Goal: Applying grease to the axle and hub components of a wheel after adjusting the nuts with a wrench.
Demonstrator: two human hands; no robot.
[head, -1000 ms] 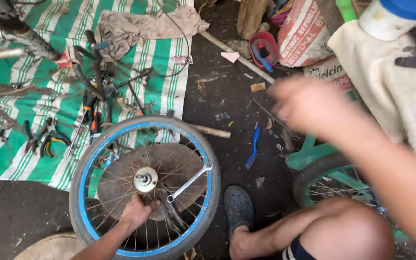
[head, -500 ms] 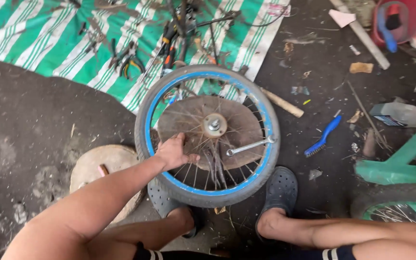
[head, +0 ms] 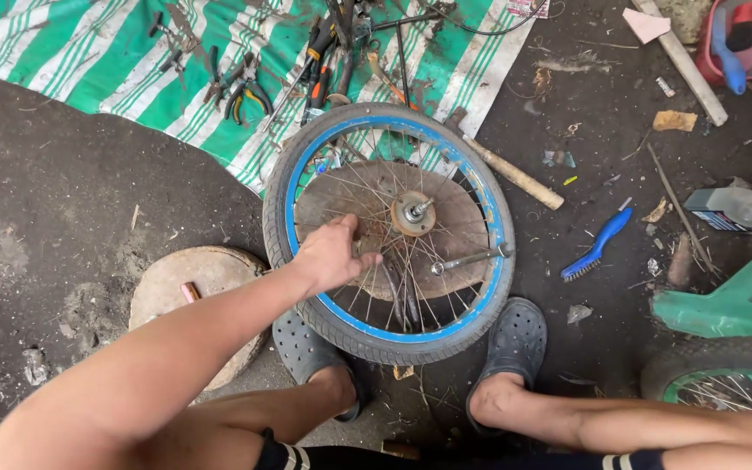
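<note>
The bicycle wheel (head: 389, 231) lies flat on the dirt floor (head: 54, 218), between the person's feet on the near side and a green-and-white striped tarp (head: 89, 70) on the far side. It rests on a round brown disc (head: 332, 196) that shows through the spokes, which appears to keep the hub clear of the ground. The axle and hub (head: 412, 211) point upward at the centre.

The left hand (head: 331, 254) lies on the spokes left of the hub, palm down, fingers loosely curled and close together, apparently bracing the wheel against turning. Whether it grips a spoke cannot be told. The right hand is out of view.

A metal wrench (head: 472, 258) lies across the spokes on the right side, its far end near the blue rim (head: 292, 187); placed there, it is within immediate reach of the hub.

Two dark perforated clogs (head: 515, 339) stand just beside the near edge of the tyre, one on each side, so the wheel sits framed between the legs.

Pliers (head: 245, 94) and screwdrivers (head: 319, 70) are spread on the tarp at the far side, kept off the dirt. A wooden handle (head: 515, 177) lies to the right of the wheel, a blue brush (head: 598, 245) further right. A flat round stone (head: 193, 278) sits to the left. A green bicycle frame (head: 724, 305) stands at the right edge.
</note>
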